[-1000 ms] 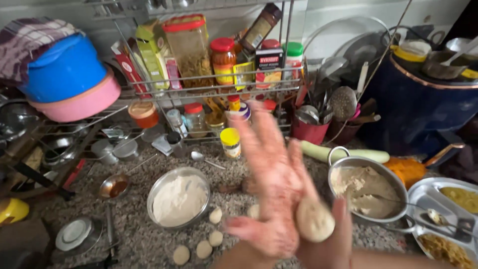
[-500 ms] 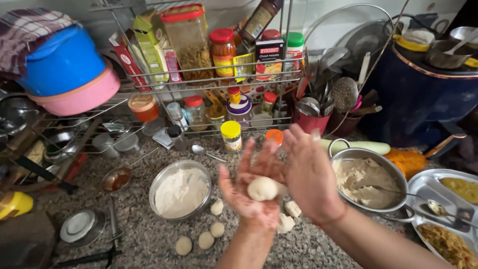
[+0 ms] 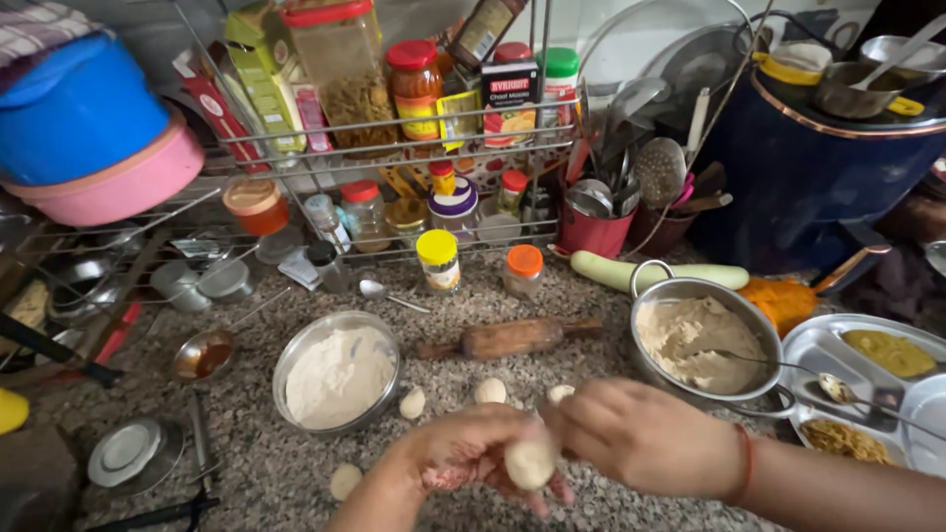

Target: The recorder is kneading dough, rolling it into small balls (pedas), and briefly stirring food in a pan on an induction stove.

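Single head view; looks steeply down, close over counter (image 3: 246, 463).

Green carton (image 3: 258, 69); red-black box (image 3: 509, 94) on rack (image 3: 394, 148)

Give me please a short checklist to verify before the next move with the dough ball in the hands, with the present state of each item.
1. Dough ball held securely: ok, it sits between the left hand and the right hand.
2. Ball shape is round and smooth: cannot tell, the fingers cover part of it.
3. Flour bowl is near and filled: ok, it stands just beyond the left hand.
4. Rolling pin is free to take: ok, it lies on the counter, nothing on it.
5. Dough pot has dough left: ok, a mass is inside.
6. Finished balls are clear of the hands: ok, they lie apart on the counter.
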